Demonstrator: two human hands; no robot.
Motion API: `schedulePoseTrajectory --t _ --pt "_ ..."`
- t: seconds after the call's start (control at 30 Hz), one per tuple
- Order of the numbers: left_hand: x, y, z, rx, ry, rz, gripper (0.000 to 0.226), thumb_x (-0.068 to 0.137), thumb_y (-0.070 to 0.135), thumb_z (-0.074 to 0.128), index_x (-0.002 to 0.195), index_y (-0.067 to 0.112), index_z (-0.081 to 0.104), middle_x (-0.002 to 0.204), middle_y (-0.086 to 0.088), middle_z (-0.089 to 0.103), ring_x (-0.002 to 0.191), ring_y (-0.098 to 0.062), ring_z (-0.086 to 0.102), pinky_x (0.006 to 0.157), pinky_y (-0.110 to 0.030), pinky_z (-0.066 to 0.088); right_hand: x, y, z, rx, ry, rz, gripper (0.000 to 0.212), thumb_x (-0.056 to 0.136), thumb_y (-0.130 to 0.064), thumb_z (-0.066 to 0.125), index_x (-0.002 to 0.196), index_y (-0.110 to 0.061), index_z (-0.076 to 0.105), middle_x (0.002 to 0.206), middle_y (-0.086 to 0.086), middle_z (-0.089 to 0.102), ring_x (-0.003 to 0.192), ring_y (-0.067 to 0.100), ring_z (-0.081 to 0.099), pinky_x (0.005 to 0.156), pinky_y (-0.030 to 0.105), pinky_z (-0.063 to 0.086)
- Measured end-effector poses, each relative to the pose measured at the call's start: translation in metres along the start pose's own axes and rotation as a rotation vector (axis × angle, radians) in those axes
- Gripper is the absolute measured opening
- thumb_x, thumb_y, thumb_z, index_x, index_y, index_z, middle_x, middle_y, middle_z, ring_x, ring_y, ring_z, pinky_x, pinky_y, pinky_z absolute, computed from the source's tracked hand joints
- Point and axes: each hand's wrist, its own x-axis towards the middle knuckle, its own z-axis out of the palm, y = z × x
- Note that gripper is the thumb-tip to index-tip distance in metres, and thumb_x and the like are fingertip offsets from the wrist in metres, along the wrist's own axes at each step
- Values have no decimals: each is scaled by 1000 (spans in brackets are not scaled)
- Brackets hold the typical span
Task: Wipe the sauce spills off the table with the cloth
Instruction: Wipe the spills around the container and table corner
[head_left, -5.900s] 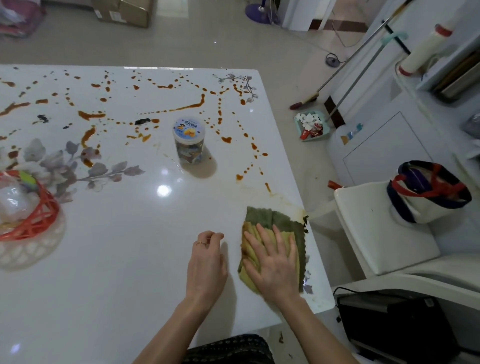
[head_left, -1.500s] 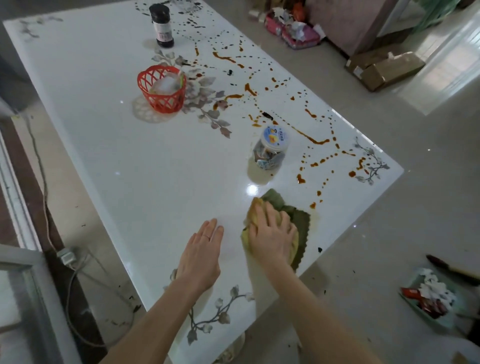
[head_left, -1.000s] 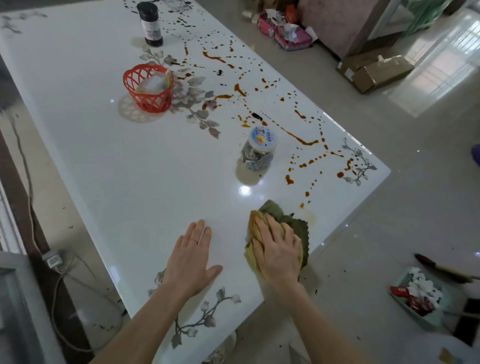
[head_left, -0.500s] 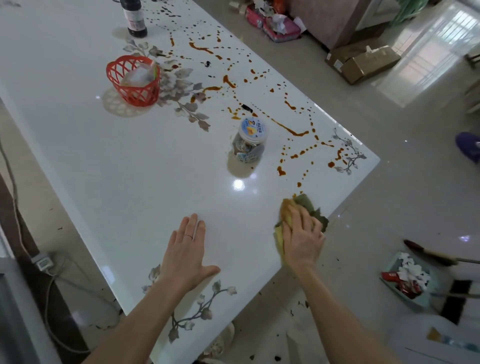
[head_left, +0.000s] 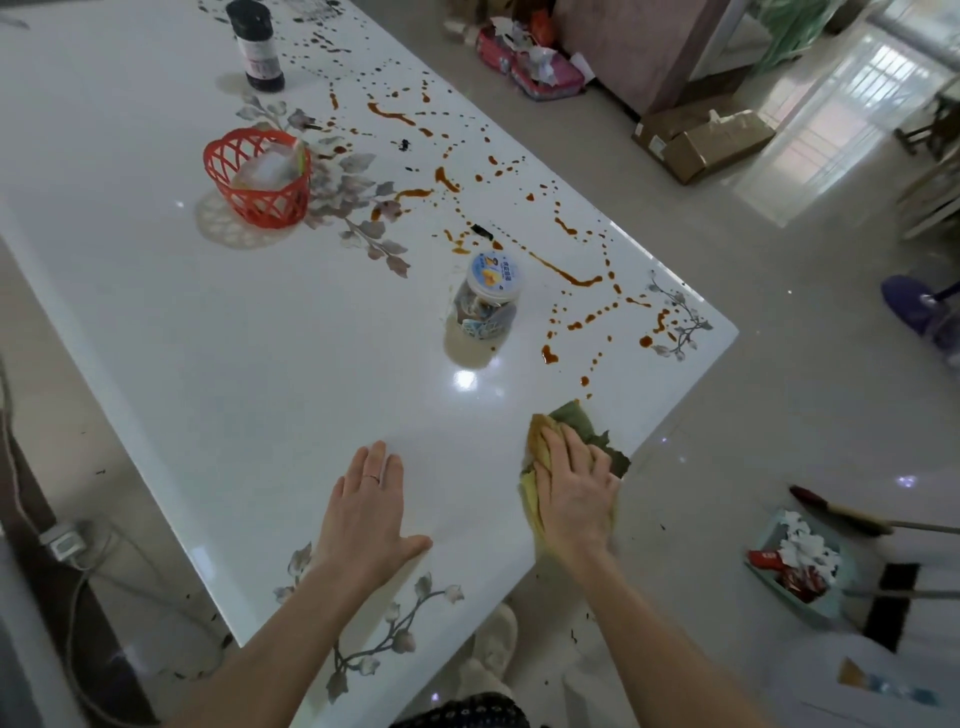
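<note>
Red basket (head_left: 258, 183) standing well left on the table (head_left: 218, 332), clear of any spill. Left hand (head_left: 366, 512) open, flat on bare tabletop, holding nothing. Lidded jar (head_left: 487, 296) upright just beside the sauce spills (head_left: 563, 270); likely to be knocked by a careless forward sweep. Right hand (head_left: 574, 491) open, palm pressing the cloth (head_left: 579, 423) at the table's near right edge. Risks: cloth slipping off that edge; soiled cloth smearing rather than lifting sauce.
</note>
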Motion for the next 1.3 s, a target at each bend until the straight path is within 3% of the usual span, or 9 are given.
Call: schedulePoseTrajectory --t 0.1,0.2,0.37,0.6,0.77,0.93,1.03,1.17,1.3 --pt "8 14 -1 -57 82 -79 95 78 59 60 146 10 16 156 -13 7 144 -28 3 117 -36 11 -1 -12 -5 -9 -36 -164 51 94 -47 33 137 -29 52 137 -1 59 110 31 54 79 49 52" --pt "24 39 1 -137 124 -151 99 79 58 60 148 10 9 157 -10 2 144 -26 -1 116 -35 7 17 4 -8 -28 -72 -442 47 93 -48 37 137 -33 47 137 -7 57 111 26 52 78 47 54" --pt "54 68 2 -213 121 -262 106 76 56 65 148 7 6 157 -9 0 145 -24 0 117 -35 10 74 44 -11 4 -106 -322 52 97 -48 32 140 -27 53 140 0 57 113 32 55 82 50 52" --pt "65 85 6 -172 79 -364 117 72 58 68 148 4 -3 157 -9 -9 145 -25 -6 118 -37 10 71 12 -7 2 -138 -670 50 92 -47 37 137 -31 54 152 -5 44 109 27 51 76 44 50" --pt "65 85 8 -168 87 -368 117 72 58 68 148 5 -4 157 -8 -9 145 -24 -7 118 -37 9 112 -25 -2 -11 -175 -683 57 94 -47 31 146 -28 45 153 -4 44 103 28 54 74 42 49" --pt "67 83 9 -161 88 -372 117 72 57 69 148 5 -2 157 -7 -9 145 -24 -6 118 -37 9 131 -40 -8 -5 -231 -644 59 96 -49 26 150 -28 37 157 -6 36 117 30 44 87 47 43" --pt "68 84 9 -160 86 -378 117 71 58 69 148 6 -1 157 -8 -8 145 -25 -6 118 -37 11 134 -26 -12 -4 -228 -543 56 100 -48 36 152 -28 32 159 -7 32 125 30 38 92 45 39" --pt "68 85 7 -148 78 -381 116 72 58 68 148 6 -3 157 -7 -9 145 -26 -7 118 -37 10 136 -21 -19 -32 -265 -437 59 102 -48 32 156 -29 20 161 -9 23 126 27 32 95 42 33" --pt "67 85 8 -136 68 -381 115 73 59 66 148 6 -4 157 -6 -11 144 -26 -8 118 -38 9 134 -26 -20 -45 -300 -584 57 102 -48 32 155 -32 21 163 -11 19 133 32 28 102 48 32"
